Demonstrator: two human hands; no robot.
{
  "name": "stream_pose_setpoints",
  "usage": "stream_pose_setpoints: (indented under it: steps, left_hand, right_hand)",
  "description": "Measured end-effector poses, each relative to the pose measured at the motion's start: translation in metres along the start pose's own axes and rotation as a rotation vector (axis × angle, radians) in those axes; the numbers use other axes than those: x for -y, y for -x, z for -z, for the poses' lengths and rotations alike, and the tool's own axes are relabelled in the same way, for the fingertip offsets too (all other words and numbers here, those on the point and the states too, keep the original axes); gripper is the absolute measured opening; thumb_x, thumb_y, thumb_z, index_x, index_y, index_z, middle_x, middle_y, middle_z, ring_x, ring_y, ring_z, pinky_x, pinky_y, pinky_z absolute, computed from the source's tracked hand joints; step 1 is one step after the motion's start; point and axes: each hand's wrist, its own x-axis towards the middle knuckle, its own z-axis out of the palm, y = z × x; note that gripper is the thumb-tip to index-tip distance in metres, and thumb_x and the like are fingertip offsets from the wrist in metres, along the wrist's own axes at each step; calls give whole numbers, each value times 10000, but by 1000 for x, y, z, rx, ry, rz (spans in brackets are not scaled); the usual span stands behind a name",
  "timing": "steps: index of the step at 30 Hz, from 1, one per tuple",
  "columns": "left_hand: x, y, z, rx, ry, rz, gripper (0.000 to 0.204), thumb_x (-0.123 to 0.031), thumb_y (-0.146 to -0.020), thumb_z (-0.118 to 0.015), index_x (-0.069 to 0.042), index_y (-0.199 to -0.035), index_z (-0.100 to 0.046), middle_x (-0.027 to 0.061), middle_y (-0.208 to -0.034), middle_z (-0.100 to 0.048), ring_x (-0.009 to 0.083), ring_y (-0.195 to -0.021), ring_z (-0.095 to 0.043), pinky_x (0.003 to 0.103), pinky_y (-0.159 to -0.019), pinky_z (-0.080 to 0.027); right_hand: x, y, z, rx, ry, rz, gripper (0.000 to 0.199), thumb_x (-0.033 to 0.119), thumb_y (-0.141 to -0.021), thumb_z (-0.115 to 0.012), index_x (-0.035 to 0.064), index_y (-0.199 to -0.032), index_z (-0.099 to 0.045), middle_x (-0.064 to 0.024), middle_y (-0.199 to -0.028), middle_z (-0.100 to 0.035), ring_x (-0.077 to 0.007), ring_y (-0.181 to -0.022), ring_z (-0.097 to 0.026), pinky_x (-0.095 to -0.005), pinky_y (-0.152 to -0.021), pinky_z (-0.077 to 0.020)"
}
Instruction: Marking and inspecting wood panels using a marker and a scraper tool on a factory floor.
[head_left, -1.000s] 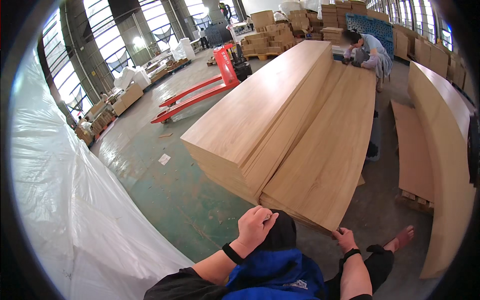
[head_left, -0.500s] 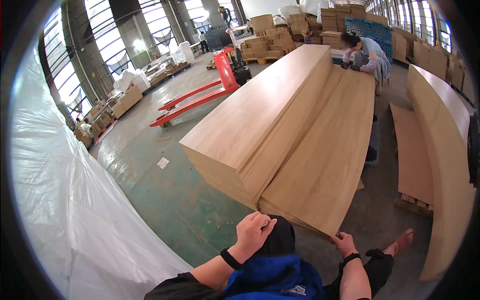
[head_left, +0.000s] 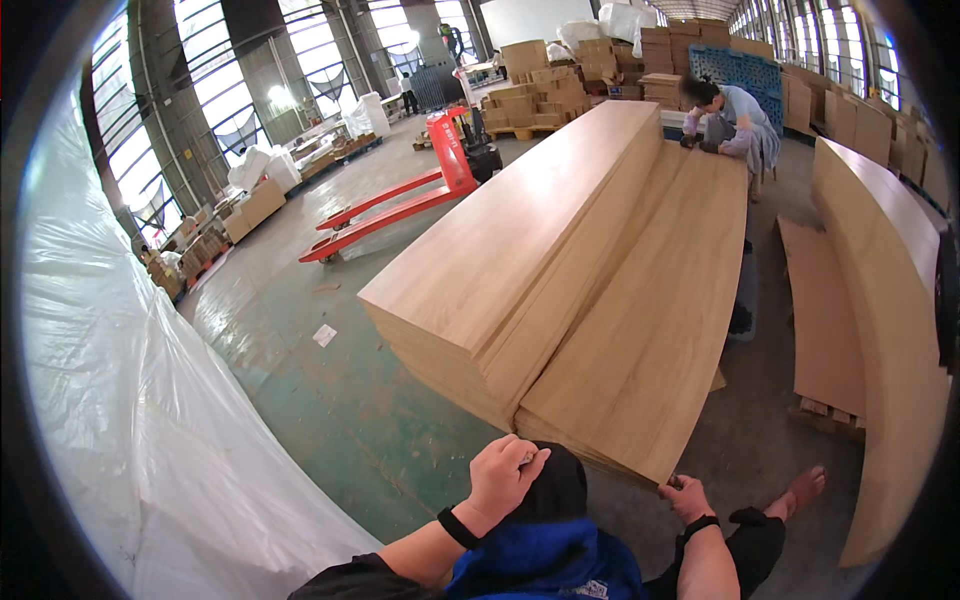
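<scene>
A long wood-grain board (head_left: 640,330) lies on top of the lower stack in front of me. At its near right corner my right hand (head_left: 690,498) is closed, with thumb and fingertips pinching the board's edge. My left hand (head_left: 500,476) is curled into a fist just in front of the near left corner, apart from the boards. A small pale thing shows between its thumb and forefinger, too small to name. Beside the lower stack, on the left, rises a taller stack of the same boards (head_left: 520,230).
At the far end a co-worker (head_left: 745,120) bends over the boards with gloved hands on them. A red pallet jack (head_left: 452,160) stands at left. Plastic sheeting (head_left: 150,430) covers something on my near left. Upright panels (head_left: 890,330) stand at right, beside a brown sheet (head_left: 825,310).
My view has tipped up slightly, so the scene sits a little lower. Both my hands keep about the same places and grips. The co-worker stays bent at the far end.
</scene>
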Motion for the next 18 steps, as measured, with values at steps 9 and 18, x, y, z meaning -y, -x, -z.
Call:
stream_pose_setpoints:
  steps: [9, 18]
  left_hand:
    - [-1, 0, -1, 33, -10, 17, 202, -168, -831, -771, -79, -738, -615, 93, -671, -567, 299, -615, -592, 377, -543, -470]
    - [-2, -1, 2, 8, 11, 10, 202, -152, -824, -775, -72, -733, -613, 102, -670, -571, 300, -606, -587, 373, -543, -470]
  right_hand:
    - [32, 18, 8, 76, -128, -51, 295, 151, -811, -775, -5, -1046, -689, -38, -856, -695, -132, -742, -639, -294, -596, -505]
    - [42, 25, 9, 98, -134, -14, 288, 158, -815, -784, -3, -1035, -691, -38, -853, -701, -128, -753, -644, -288, -598, -495]
